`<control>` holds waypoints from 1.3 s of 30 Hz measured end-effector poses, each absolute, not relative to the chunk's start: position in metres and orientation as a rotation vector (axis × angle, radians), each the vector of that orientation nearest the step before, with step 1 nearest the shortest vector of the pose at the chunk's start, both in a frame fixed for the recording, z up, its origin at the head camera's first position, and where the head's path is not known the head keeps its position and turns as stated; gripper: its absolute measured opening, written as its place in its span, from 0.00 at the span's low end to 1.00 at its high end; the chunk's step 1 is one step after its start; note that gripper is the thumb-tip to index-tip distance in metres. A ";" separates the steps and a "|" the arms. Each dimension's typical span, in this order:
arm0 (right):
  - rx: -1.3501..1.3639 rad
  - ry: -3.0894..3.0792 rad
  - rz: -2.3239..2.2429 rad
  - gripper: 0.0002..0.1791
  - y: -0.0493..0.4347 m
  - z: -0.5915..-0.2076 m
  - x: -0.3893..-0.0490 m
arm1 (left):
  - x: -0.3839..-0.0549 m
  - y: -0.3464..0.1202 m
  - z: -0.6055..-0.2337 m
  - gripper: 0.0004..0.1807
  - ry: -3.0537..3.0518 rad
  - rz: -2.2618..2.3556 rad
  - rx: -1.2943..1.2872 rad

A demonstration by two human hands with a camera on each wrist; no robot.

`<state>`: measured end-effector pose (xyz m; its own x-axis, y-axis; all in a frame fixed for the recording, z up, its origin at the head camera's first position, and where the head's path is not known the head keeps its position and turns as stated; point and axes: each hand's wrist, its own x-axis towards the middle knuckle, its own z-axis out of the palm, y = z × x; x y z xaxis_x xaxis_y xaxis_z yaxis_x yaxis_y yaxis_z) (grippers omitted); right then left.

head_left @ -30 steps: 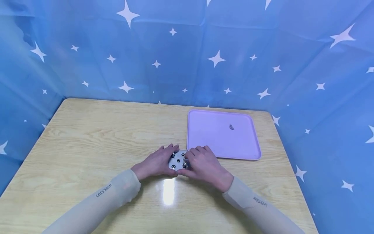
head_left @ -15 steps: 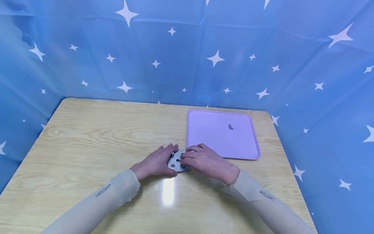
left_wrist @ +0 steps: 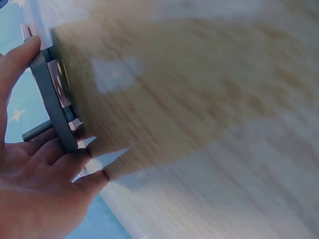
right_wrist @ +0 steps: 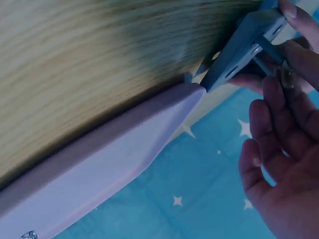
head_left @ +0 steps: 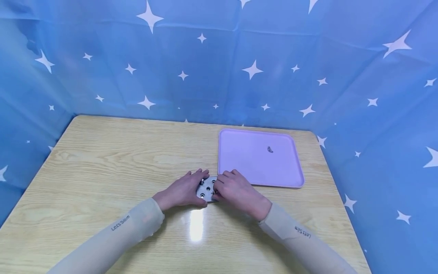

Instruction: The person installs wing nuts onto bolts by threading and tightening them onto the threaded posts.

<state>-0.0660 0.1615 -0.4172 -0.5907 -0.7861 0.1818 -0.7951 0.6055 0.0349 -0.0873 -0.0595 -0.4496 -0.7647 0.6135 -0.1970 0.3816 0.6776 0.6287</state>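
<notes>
My left hand [head_left: 181, 192] grips a small grey metal plate [head_left: 207, 195] by its left side, thumb at the near edge and fingers around the far one. Several round holes run through the plate, and short feet show beneath it in the left wrist view. One threaded bolt [left_wrist: 37, 130] sticks up beside the left fingers. At the plate's right side my right hand [head_left: 239, 194] pinches a small metal piece, apparently a wing nut [right_wrist: 286, 75], at the end of another threaded bolt [right_wrist: 270, 49]. The right fingers hide most of it in the head view.
A purple tray [head_left: 249, 167] lies just behind and right of the plate, its near left corner close to it. One small metal wing nut [head_left: 270, 149] rests in it. The wooden table [head_left: 130, 152] is backed by a blue star-patterned curtain [head_left: 219, 57].
My right hand lifted and turned over the bolt half a second ago, then came back down with its fingers curled at the plate's right side. The left hand and plate stay put.
</notes>
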 end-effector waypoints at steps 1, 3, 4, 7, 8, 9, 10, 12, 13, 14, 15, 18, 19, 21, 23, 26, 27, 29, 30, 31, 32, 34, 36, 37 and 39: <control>1.293 -2.670 0.077 0.14 0.161 -0.418 -0.065 | -0.087 -0.059 -0.449 0.54 2.493 0.807 0.777; 1.244 -2.696 0.080 0.15 0.160 -0.419 -0.065 | -0.087 -0.059 -0.450 0.54 2.488 0.809 0.774; 1.222 -2.703 0.082 0.15 0.159 -0.421 -0.064 | -0.087 -0.058 -0.450 0.54 2.489 0.809 0.770; 1.154 -2.693 0.088 0.15 0.156 -0.424 -0.064 | -0.088 -0.057 -0.451 0.54 2.495 0.809 0.753; 1.131 -2.686 0.096 0.15 0.155 -0.426 -0.063 | -0.088 -0.057 -0.451 0.54 2.497 0.810 0.750; 1.107 -2.682 0.103 0.15 0.154 -0.427 -0.063 | -0.088 -0.058 -0.451 0.54 2.498 0.812 0.749; 1.081 -2.681 0.108 0.16 0.153 -0.428 -0.062 | -0.088 -0.058 -0.451 0.54 2.499 0.815 0.748; 1.036 -2.691 0.104 0.17 0.151 -0.429 -0.061 | -0.088 -0.058 -0.450 0.54 2.504 0.816 0.752; 1.019 -2.706 0.097 0.19 0.150 -0.429 -0.060 | -0.088 -0.059 -0.450 0.54 2.507 0.811 0.756; 1.006 -2.727 0.090 0.21 0.150 -0.428 -0.059 | -0.088 -0.059 -0.450 0.54 2.512 0.806 0.759; 0.995 -2.753 0.085 0.23 0.151 -0.425 -0.058 | -0.088 -0.060 -0.450 0.54 2.516 0.808 0.764; 1.035 -2.818 0.094 0.26 0.156 -0.414 -0.059 | -0.088 -0.061 -0.451 0.55 2.521 0.804 0.777; 1.075 -2.829 0.107 0.24 0.159 -0.409 -0.060 | -0.088 -0.061 -0.451 0.55 2.518 0.801 0.775; 1.190 -2.829 0.133 0.17 0.164 -0.401 -0.063 | -0.088 -0.061 -0.450 0.55 2.511 0.807 0.772; 1.338 -2.801 0.134 0.17 0.169 -0.396 -0.067 | -0.088 -0.062 -0.449 0.55 2.503 0.796 0.760; 1.507 -2.748 0.099 0.22 0.172 -0.395 -0.071 | -0.089 -0.062 -0.448 0.54 2.498 0.793 0.748; 1.537 -2.733 0.081 0.22 0.172 -0.396 -0.071 | -0.089 -0.061 -0.447 0.54 2.494 0.793 0.743; 1.561 -2.706 0.047 0.19 0.171 -0.400 -0.071 | -0.089 -0.060 -0.447 0.54 2.484 0.798 0.736; 1.555 -2.697 0.039 0.17 0.171 -0.402 -0.071 | -0.089 -0.060 -0.448 0.54 2.483 0.802 0.733; 1.541 -2.690 0.030 0.15 0.170 -0.404 -0.070 | -0.088 -0.059 -0.448 0.54 2.478 0.802 0.729; 1.522 -2.687 0.024 0.14 0.169 -0.405 -0.070 | -0.088 -0.058 -0.448 0.54 2.476 0.807 0.727; 1.481 -2.677 0.013 0.11 0.168 -0.408 -0.069 | -0.088 -0.057 -0.449 0.54 2.479 0.808 0.727; 1.435 -2.665 0.005 0.08 0.165 -0.410 -0.068 | -0.087 -0.057 -0.449 0.55 2.485 0.806 0.726; 1.415 -2.661 0.000 0.08 0.164 -0.412 -0.068 | -0.087 -0.057 -0.449 0.55 2.485 0.804 0.724; 1.369 -2.663 -0.006 0.09 0.162 -0.414 -0.068 | -0.087 -0.058 -0.448 0.55 2.491 0.802 0.728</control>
